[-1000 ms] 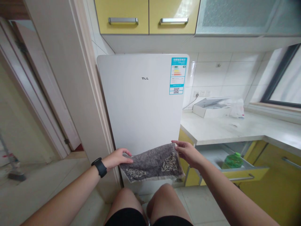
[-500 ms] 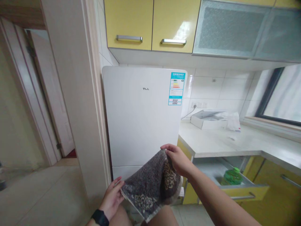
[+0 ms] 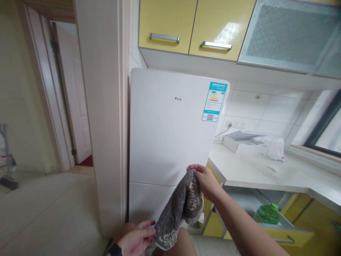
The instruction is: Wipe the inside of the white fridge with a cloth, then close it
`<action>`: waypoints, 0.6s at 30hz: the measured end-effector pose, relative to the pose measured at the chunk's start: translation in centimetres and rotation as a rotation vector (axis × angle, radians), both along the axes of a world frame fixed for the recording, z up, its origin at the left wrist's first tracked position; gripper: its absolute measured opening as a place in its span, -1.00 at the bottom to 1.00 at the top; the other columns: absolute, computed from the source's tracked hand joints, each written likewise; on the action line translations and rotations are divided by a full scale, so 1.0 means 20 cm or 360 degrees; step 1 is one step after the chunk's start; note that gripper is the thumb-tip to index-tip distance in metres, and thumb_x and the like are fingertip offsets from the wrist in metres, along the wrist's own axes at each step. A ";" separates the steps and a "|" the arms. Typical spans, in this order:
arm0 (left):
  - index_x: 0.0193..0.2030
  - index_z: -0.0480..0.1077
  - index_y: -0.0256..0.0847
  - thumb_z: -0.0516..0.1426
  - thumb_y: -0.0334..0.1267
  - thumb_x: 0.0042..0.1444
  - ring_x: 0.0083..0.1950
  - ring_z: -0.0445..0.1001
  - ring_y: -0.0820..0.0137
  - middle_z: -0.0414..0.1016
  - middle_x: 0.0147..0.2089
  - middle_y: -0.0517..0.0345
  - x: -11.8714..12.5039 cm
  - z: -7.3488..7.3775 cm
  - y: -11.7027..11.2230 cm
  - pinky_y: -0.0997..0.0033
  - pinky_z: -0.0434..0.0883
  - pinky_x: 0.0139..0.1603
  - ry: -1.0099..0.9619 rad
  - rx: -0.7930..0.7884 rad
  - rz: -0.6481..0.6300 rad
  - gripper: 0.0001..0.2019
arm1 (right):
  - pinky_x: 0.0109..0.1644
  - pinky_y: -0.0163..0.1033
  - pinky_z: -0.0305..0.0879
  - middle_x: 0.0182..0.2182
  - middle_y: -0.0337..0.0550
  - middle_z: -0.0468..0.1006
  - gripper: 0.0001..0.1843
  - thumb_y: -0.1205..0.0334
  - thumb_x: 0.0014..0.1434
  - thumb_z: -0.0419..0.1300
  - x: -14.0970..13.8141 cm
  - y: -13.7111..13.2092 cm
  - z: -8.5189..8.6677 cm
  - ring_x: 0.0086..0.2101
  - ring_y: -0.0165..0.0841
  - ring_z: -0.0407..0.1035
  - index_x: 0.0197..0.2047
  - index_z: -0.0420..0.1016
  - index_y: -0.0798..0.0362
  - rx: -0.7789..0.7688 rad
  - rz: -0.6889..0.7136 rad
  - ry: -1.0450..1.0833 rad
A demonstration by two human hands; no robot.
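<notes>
A grey towel with a pale pattern (image 3: 181,206) hangs in front of a white fridge (image 3: 167,135). My right hand (image 3: 205,179) pinches its top corner at about the height of the fridge's door seam. My left hand (image 3: 137,240), with a black watch on the wrist, grips the towel's bottom corner low in the view, above my knee. The towel droops in folds between the two hands.
A white counter (image 3: 261,170) runs right of the fridge, with an open white box (image 3: 245,140) and a plastic bag (image 3: 275,149) on it. Under it an open drawer (image 3: 282,231) holds a green bottle (image 3: 268,213). Yellow cabinets (image 3: 191,26) hang above. A doorway opens on the left.
The towel went from held flat between both hands to hanging nearly upright. My left hand dropped low and my right hand stayed up. The view rose and turned left.
</notes>
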State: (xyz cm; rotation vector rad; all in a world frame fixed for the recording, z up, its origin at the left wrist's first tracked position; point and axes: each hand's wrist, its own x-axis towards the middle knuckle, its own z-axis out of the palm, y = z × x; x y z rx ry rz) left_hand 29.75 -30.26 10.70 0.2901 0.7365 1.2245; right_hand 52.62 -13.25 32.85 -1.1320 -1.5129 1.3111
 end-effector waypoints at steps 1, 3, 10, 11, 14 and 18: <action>0.30 -0.02 -0.46 0.26 -0.48 0.02 -0.01 0.41 0.33 0.35 0.04 -0.23 0.01 0.00 0.00 0.40 0.31 0.10 0.0133 0.0058 0.0011 -0.24 | -0.26 -0.27 0.26 -0.33 -0.06 0.46 -0.66 0.30 0.19 0.08 0.00 0.01 0.00 -0.35 -0.34 0.37 0.02 0.43 0.17 -0.0004 0.0003 -0.0003; 0.30 0.05 -0.43 0.29 -0.46 -0.10 0.10 0.34 0.30 0.24 0.15 -0.24 0.03 0.02 0.01 0.42 0.30 0.12 0.0460 0.0149 -0.0016 -0.19 | -0.23 -0.25 0.29 -0.30 -0.03 0.47 -0.66 0.29 0.18 0.08 0.00 0.03 -0.01 -0.33 -0.33 0.38 0.01 0.44 0.18 0.0004 0.0024 -0.0004; 0.27 0.10 -0.42 0.30 -0.11 -0.08 0.13 0.29 0.17 0.20 0.20 -0.25 0.20 0.11 0.13 0.28 0.26 0.13 0.1048 0.0044 -0.0231 -0.18 | -0.20 -0.19 0.34 -0.24 0.01 0.50 -0.67 0.37 0.19 0.07 -0.02 -0.04 0.09 -0.31 -0.27 0.42 0.03 0.36 0.21 -0.0078 0.0105 0.0156; 0.29 0.10 -0.37 0.29 0.02 -0.01 0.20 0.25 0.16 0.20 0.24 -0.20 0.22 0.09 0.15 0.27 0.22 0.19 0.0894 0.0032 -0.0272 -0.18 | -0.22 -0.20 0.33 -0.25 0.01 0.50 -0.67 0.36 0.20 0.07 -0.02 -0.06 0.10 -0.33 -0.28 0.42 0.04 0.35 0.20 -0.0087 0.0112 0.0174; 0.28 0.24 -0.26 0.21 0.14 0.11 0.31 0.19 0.21 0.22 0.31 -0.03 0.28 0.04 0.21 0.24 0.15 0.30 0.0583 0.0190 -0.0194 -0.29 | -0.27 -0.26 0.29 -0.28 -0.01 0.50 -0.65 0.32 0.24 0.08 0.00 -0.10 0.15 -0.36 -0.31 0.40 0.08 0.37 0.18 -0.0029 0.0064 0.0104; 0.25 0.29 -0.44 0.20 -0.12 0.21 0.25 0.32 0.18 0.28 0.25 -0.19 0.23 0.07 0.24 0.23 0.23 0.29 0.0341 0.0465 0.0196 -0.44 | -0.31 -0.32 0.22 -0.29 -0.05 0.48 -0.67 0.30 0.27 0.09 0.09 -0.12 0.19 -0.38 -0.37 0.35 0.08 0.40 0.17 -0.0037 -0.0067 0.0105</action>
